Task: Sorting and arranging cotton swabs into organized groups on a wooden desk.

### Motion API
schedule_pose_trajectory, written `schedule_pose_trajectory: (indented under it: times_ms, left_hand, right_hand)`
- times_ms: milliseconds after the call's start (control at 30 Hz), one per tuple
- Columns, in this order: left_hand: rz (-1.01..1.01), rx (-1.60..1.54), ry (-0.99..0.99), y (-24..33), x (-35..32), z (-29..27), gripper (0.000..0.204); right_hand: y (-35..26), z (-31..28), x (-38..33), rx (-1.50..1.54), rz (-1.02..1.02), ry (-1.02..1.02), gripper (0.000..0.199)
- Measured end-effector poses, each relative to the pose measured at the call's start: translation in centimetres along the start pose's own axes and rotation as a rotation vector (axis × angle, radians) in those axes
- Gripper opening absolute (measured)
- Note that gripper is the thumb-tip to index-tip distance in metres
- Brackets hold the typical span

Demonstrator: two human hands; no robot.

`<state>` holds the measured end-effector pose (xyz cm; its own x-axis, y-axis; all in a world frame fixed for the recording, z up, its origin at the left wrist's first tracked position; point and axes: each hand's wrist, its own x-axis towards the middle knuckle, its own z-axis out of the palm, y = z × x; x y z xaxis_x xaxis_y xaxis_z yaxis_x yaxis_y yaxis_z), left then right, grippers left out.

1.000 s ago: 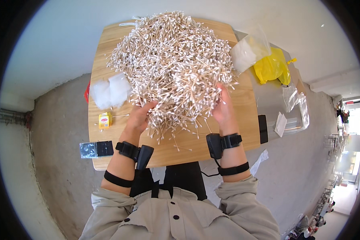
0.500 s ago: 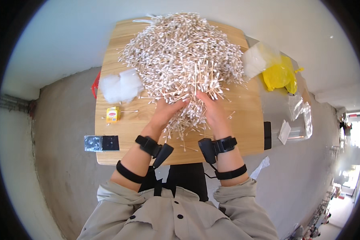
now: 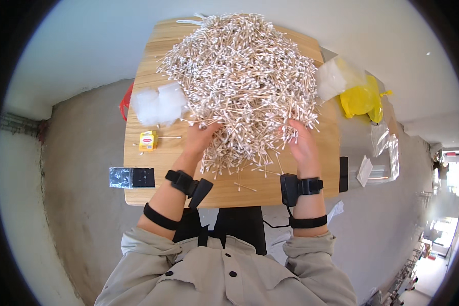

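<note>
A big heap of cotton swabs (image 3: 245, 76) with pale wooden sticks and white tips covers the middle and far part of the wooden table (image 3: 158, 51). My left hand (image 3: 201, 138) is at the heap's near left edge, its thumb bent over swabs and its other fingers mostly hidden among them. At the near right edge, my right hand (image 3: 303, 143) curls round a loose bunch of swabs, thumb on the near side, fingertips covered. Between the hands, swabs spill toward me, and a few lie singly on the wood.
Left of the heap lie clear plastic bags (image 3: 158, 104); nearer are a small yellow box (image 3: 148, 141) and a dark flat packet (image 3: 132, 177) at the table's edge. Beyond the right edge are a yellow plastic bag (image 3: 359, 99), a translucent bag (image 3: 336, 79) and a black flat object (image 3: 343, 173).
My hands have moved apart, the right one further right and the left one slightly left. The swabs gathered between them have dropped and spread over the near side of the heap.
</note>
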<state>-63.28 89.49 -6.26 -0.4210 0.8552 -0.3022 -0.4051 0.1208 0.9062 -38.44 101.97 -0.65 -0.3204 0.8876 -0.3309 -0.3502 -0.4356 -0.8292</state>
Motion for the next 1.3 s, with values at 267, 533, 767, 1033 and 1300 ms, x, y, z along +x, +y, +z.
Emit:
schedule_pose_trajectory:
  times_ms: [267, 533, 767, 1033, 1300]
  left_hand:
    - [-0.254, -0.08, 0.062, 3.0, -0.8, 1.3, 0.029]
    - [-0.121, -0.387, -0.08, 2.0, -1.0, -0.1, 0.026]
    - [0.207, 0.565, 0.06, -0.6, -4.5, -3.2, 0.075]
    - [0.477, 1.207, -0.134, -0.7, -9.2, -0.8, 0.132]
    - [0.499, 1.408, -0.129, -2.8, -7.2, 2.5, 0.129]
  right_hand:
    - [2.1, -1.8, 0.4, -0.712, -0.083, 0.064, 0.051]
    - [4.1, -2.7, -4.6, -0.964, -0.334, 0.207, 0.058]
    - [11.1, -8.2, -10.9, -1.12, -0.413, 0.622, 0.06]
    - [13.9, 3.6, -7.1, -1.108, -0.57, 0.358, 0.069]
    - [11.7, 3.7, 1.1, -1.147, -0.598, 0.373, 0.074]
